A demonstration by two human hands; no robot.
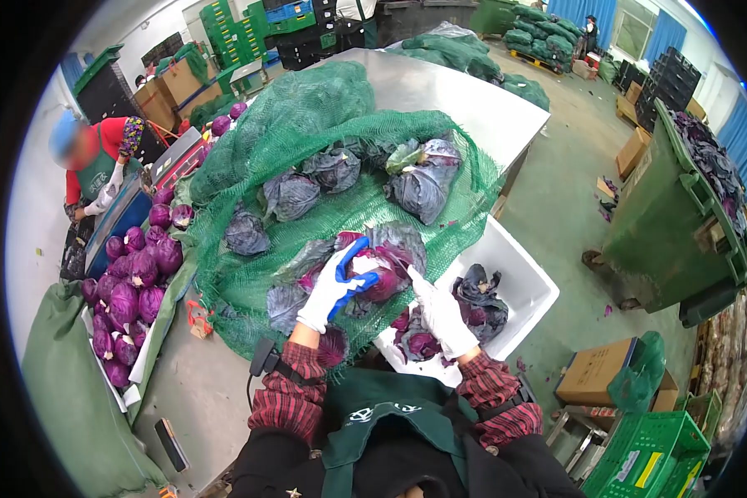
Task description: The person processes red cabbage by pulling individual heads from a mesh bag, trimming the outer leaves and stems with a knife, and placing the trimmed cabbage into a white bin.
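Observation:
My left hand [337, 286], in a white glove with blue on the fingers, grips a red cabbage [383, 284] with a pale patch and dark outer leaves spread around it. At the cabbage's right side is my right hand [444, 314], white-gloved, fingers drawn together. What the right fingers hold, if anything, is hidden. Beneath lies a green mesh bag [349, 217], opened over the metal table. Several untrimmed cabbages [427, 181] with dark leaves rest on the mesh beyond my hands.
A white bin [527, 286] with dark leaves stands at the right. Peeled purple cabbages [133, 282] are heaped at the left, where a co-worker [100, 166] bends over. On the right are a large green waste bin [664, 224], a cardboard box [593, 373] and a green crate [651, 456].

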